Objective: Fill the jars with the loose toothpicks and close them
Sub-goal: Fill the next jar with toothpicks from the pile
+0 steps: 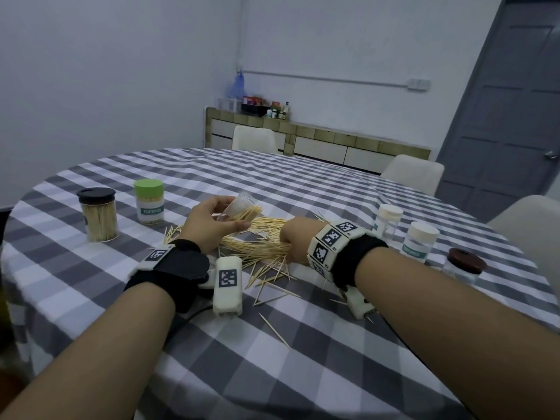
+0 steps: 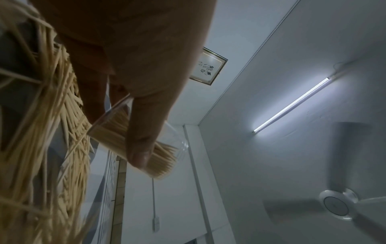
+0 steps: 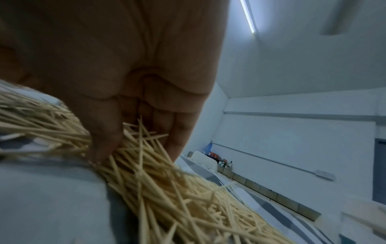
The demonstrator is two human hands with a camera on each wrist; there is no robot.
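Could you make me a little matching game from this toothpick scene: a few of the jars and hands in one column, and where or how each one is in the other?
Things:
1. green-lidded jar
2. black-lidded jar
3. clear open jar
4. right hand

States:
A. tilted in the left hand, partly filled
B. grabbing the loose toothpicks
C. standing closed at far left, full
D. standing closed, labelled TOOTHPICK

Pairs: 1-D, 2-C, 3-A, 4-B

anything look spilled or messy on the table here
Yes: loose toothpicks lie heaped mid-table between the hands, with strays scattered toward the near edge. The left hand holds an open jar tilted, partly filled; the right hand grips a bunch.
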